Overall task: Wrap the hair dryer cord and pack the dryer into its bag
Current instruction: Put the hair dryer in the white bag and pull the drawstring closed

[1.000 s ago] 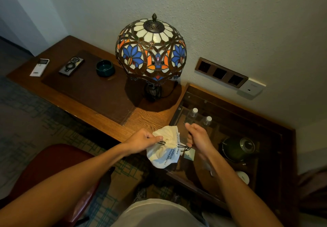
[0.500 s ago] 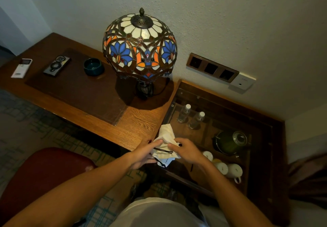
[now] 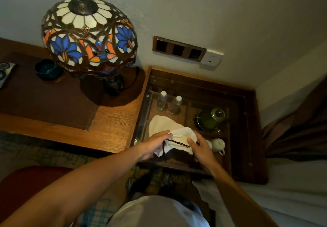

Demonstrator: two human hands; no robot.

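Note:
A white drawstring bag [image 3: 164,125] lies bulging on the glass top of a wooden cabinet [image 3: 247,138]. Its black drawstring [image 3: 177,142] trails across the gathered neck. My left hand [image 3: 154,145] holds the neck on the left, fingers stretched over the cloth. My right hand [image 3: 201,151] grips the neck's right edge, thumb on top. The hair dryer and its cord are not visible; whatever fills the bag is hidden.
Under the glass stand two water bottles [image 3: 161,101], a green kettle [image 3: 210,120] and white cups [image 3: 218,144]. A stained-glass lamp [image 3: 88,35] and a dark bowl [image 3: 47,69] sit on the wooden desk [image 3: 113,120] at left. A red chair [image 3: 26,182] is lower left, bedding [image 3: 292,191] at right.
The bag, held up in the air a second ago with the drawstring pulled sideways, has come down flat onto the glass top. Both hands followed it down and to the right.

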